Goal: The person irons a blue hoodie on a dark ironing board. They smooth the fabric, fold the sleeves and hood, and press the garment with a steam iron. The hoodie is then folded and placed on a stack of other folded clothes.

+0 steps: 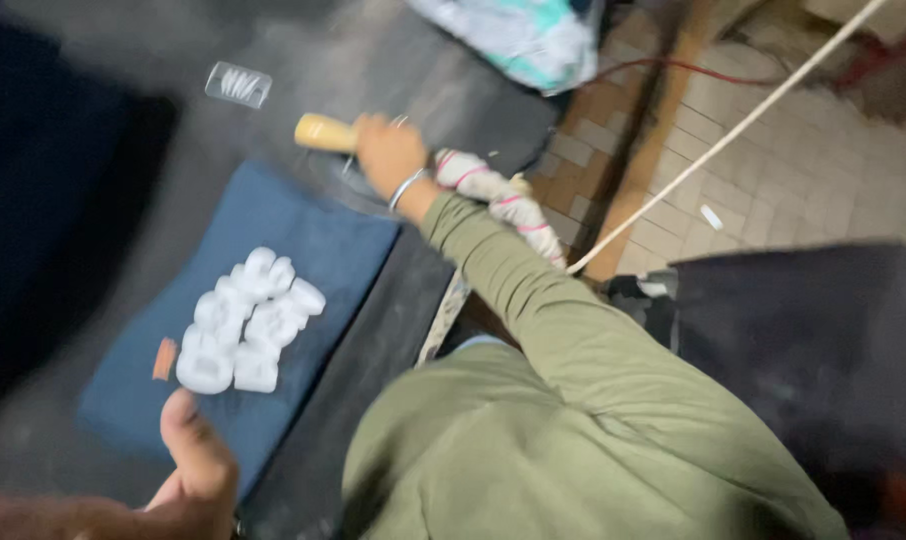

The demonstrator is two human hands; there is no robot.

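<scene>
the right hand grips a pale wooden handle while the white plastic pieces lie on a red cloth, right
Not quite: in the head view the white plastic pieces lie on a blue cloth, not red. The right hand does grip the pale wooden handle.

Small clear plastic packet (238, 85) at eleven o'clock on the dark worktop. Crumpled white-and-teal bag (518, 35) at twelve. Pale cord (733, 130) slants across tan tiled floor (803, 170) at two. Black cloth mass (823, 330) at four.
</scene>
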